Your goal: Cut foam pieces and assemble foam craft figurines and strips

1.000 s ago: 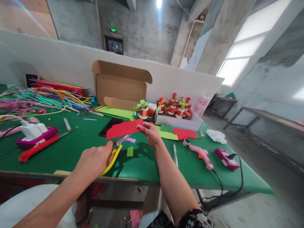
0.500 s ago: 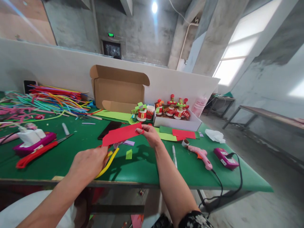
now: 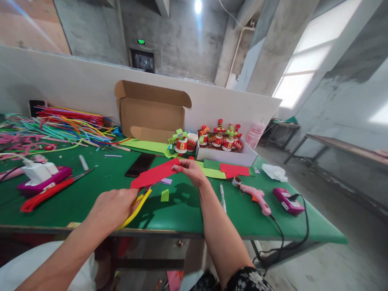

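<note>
My left hand (image 3: 113, 208) is closed round the yellow handles of a pair of scissors (image 3: 138, 204), whose blades reach under the near edge of a red foam sheet (image 3: 155, 173). My right hand (image 3: 191, 171) pinches the sheet's right end and holds it above the green table (image 3: 188, 210). A small light-green scrap (image 3: 165, 195) lies on the table just below the sheet. A black phone (image 3: 141, 164) rests behind it.
An open cardboard box (image 3: 151, 111) and a white tray of red-and-green figures (image 3: 222, 141) stand at the back. Coloured pipe cleaners (image 3: 57, 125) pile at the left. A pink glue gun (image 3: 254, 196), a purple charger (image 3: 287, 202), red-handled scissors (image 3: 45, 194) and green and red sheets (image 3: 226, 169) lie around.
My left hand has drawn back toward the table's near edge with the scissors, and the red sheet now tilts down toward it. My right hand has barely moved.
</note>
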`<state>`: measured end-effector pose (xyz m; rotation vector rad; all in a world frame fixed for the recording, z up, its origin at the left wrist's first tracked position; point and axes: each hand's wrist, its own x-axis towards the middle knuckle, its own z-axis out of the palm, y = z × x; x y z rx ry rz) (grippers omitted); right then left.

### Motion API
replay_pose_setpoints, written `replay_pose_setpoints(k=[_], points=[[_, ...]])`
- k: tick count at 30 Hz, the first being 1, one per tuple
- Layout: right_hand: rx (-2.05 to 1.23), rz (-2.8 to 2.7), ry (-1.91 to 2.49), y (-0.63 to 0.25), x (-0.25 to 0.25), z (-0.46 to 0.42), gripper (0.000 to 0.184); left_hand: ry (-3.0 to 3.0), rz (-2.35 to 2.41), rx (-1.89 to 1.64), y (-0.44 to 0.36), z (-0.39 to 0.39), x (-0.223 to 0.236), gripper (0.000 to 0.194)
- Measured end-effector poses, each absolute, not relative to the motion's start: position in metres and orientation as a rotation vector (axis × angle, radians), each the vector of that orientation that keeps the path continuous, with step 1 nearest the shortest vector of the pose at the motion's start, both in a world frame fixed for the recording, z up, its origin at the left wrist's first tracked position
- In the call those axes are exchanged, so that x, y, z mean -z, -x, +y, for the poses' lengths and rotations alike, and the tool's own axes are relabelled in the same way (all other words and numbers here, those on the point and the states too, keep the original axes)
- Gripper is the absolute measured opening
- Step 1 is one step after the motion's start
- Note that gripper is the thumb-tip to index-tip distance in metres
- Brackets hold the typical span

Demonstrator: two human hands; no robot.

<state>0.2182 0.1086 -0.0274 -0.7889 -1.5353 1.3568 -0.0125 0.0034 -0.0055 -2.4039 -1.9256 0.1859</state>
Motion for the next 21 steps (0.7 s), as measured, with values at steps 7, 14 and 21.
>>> replay_pose_setpoints(k=[7,14,21], points=[[-1.358,-1.518,0.804,-0.2169,0.0271,0.1085,0.039,2.444,-1.915,-0.110,0.0135,0.0030,0.0089,0.032],[-1.312,-1.493,0.811,-0.2148,0.0293,0.1111,0.039,2.452,-1.934,-0.116,0.0115,0.0028,0.0072,0.032],[-1.310,-1.499,0.800,-0.2155,0.0305,0.1121,0.040,2.455,-1.935,-0.108,0.0098,0.0032,0.0102,0.032]])
